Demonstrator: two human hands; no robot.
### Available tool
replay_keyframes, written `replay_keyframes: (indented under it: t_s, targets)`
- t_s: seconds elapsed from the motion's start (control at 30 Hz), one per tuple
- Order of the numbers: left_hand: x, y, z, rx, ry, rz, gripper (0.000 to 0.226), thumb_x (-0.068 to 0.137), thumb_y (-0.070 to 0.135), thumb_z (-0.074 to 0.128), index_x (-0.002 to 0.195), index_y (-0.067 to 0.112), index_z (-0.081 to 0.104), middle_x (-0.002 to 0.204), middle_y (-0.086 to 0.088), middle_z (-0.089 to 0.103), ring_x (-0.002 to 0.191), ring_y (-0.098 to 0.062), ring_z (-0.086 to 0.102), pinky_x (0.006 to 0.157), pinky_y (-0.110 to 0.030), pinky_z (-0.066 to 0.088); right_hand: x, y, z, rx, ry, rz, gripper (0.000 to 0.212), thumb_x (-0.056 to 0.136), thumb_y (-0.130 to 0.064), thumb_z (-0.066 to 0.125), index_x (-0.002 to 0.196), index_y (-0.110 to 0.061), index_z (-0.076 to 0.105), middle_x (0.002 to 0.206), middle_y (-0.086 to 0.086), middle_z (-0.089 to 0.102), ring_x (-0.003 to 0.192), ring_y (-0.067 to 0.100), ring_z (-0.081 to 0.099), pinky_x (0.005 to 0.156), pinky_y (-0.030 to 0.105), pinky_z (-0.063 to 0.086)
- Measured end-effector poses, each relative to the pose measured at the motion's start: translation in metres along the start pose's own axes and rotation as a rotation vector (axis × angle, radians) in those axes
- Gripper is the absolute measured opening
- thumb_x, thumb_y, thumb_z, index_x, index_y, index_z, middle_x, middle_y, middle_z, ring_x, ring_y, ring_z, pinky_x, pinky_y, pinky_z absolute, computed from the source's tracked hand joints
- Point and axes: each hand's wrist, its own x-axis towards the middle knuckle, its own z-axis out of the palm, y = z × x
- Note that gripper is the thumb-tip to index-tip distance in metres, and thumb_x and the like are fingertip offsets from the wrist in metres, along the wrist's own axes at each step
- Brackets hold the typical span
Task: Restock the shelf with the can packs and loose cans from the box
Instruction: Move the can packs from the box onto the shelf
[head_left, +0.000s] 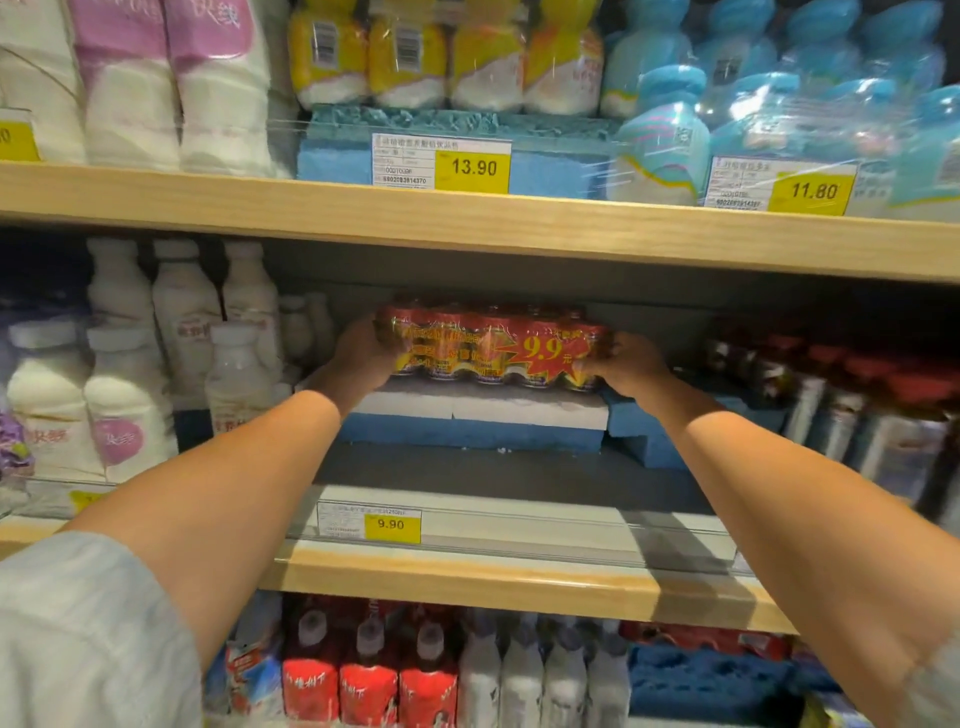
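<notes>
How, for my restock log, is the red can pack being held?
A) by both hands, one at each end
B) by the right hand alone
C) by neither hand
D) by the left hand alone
A: the left hand grips the left end of the can pack and the right hand grips its right end, above the foam block.

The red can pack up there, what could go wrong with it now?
1. The can pack is held only at its ends by the left hand and right hand; if one slips, it could tip off the foam block.
2. The left hand is close to the white bottles and might knock one over.
3. The blue block on the right looks askew, so the pack may sit unevenly.
</notes>
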Motion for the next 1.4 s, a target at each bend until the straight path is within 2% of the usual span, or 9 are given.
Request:
replay_keyframes:
  t_s: [0.2,0.37,0.5,0.67,0.83,0.93,1.07,1.23,1.4]
  targets:
    - [-0.004,-0.006,-0.003,-0.051,0.004,0.030,0.034,0.091,0.019,0.069,0.121,0.010,0.056,0.118,-0.012,0.064,0.114,-0.029,0.058,0.091,-0.037,0.047,-0.003,-0.006,0.005,-0.027,0.004,-0.011,0.041,0.073,-0.029,0.086,0.107,-0.011,0.073,0.108,0.012,0.073,0.100,0.029,0.068,0.095,0.046,0.054]
    - [-0.005,-0.013,-0.011,-0.016,-0.002,0.063,0.034,0.090,0.019,0.069,0.120,0.010,0.056,0.121,-0.014,0.063,0.116,-0.032,0.058,0.097,-0.043,0.048,-0.012,-0.012,0.013,-0.072,0.001,-0.055,0.039,0.077,-0.032,0.083,0.108,-0.011,0.073,0.108,0.012,0.073,0.101,0.029,0.067,0.093,0.041,0.053]
    - [-0.002,-0.017,-0.012,-0.009,-0.021,0.024,0.043,0.090,0.025,0.070,0.126,0.010,0.051,0.124,-0.013,0.061,0.118,-0.031,0.057,0.090,-0.036,0.046,-0.014,-0.015,0.015,-0.050,0.009,-0.047,0.037,0.078,-0.030,0.082,0.108,-0.011,0.071,0.111,0.014,0.072,0.104,0.032,0.067,0.096,0.045,0.053]
    - [0.001,-0.010,-0.008,-0.004,-0.032,0.024,0.040,0.091,0.020,0.068,0.125,0.007,0.053,0.127,-0.015,0.060,0.121,-0.033,0.056,0.097,-0.042,0.047,-0.014,-0.015,0.013,-0.075,0.018,-0.047,0.040,0.081,-0.029,0.080,0.114,-0.009,0.068,0.116,0.014,0.070,0.109,0.032,0.065,0.089,0.033,0.049]
    - [0.005,-0.004,-0.008,0.035,-0.040,0.054,0.037,0.093,0.020,0.065,0.125,0.006,0.054,0.126,-0.016,0.061,0.120,-0.034,0.056,0.097,-0.041,0.044,-0.009,-0.015,0.012,-0.068,0.018,-0.019,0.046,0.078,-0.034,0.082,0.115,-0.011,0.069,0.116,0.013,0.070,0.109,0.031,0.065,0.096,0.040,0.052]
    - [0.002,-0.003,-0.007,0.056,-0.048,0.065,0.030,0.095,0.016,0.063,0.121,0.002,0.057,0.122,-0.020,0.062,0.118,-0.036,0.056,0.093,-0.038,0.043,-0.008,-0.015,0.015,-0.092,0.029,-0.039,0.039,0.080,-0.032,0.080,0.111,-0.011,0.070,0.114,0.013,0.071,0.108,0.031,0.065,0.096,0.041,0.051]
    - [0.001,-0.002,-0.007,0.050,-0.060,0.067,0.030,0.095,0.012,0.062,0.121,-0.001,0.056,0.123,-0.022,0.061,0.118,-0.037,0.056,0.096,-0.040,0.043,-0.006,-0.015,0.016,-0.126,0.006,-0.044,0.038,0.081,-0.033,0.079,0.111,-0.012,0.071,0.114,0.013,0.071,0.107,0.030,0.065,0.089,0.032,0.049]
    - [0.010,-0.010,-0.009,0.054,-0.083,0.041,0.040,0.092,0.018,0.067,0.127,0.005,0.053,0.126,-0.017,0.060,0.121,-0.035,0.055,0.097,-0.042,0.044,-0.012,-0.016,0.018,-0.031,0.034,-0.029,0.040,0.079,-0.027,0.081,0.114,-0.011,0.068,0.117,0.014,0.070,0.112,0.031,0.064,0.100,0.044,0.050]
    - [0.009,-0.007,-0.009,0.120,-0.103,0.055,0.036,0.095,0.019,0.063,0.127,0.006,0.054,0.126,-0.017,0.061,0.120,-0.035,0.056,0.096,-0.040,0.043,-0.016,-0.017,0.021,-0.023,0.024,-0.019,0.042,0.080,-0.029,0.080,0.117,-0.013,0.067,0.118,0.013,0.070,0.112,0.032,0.064,0.100,0.049,0.049]
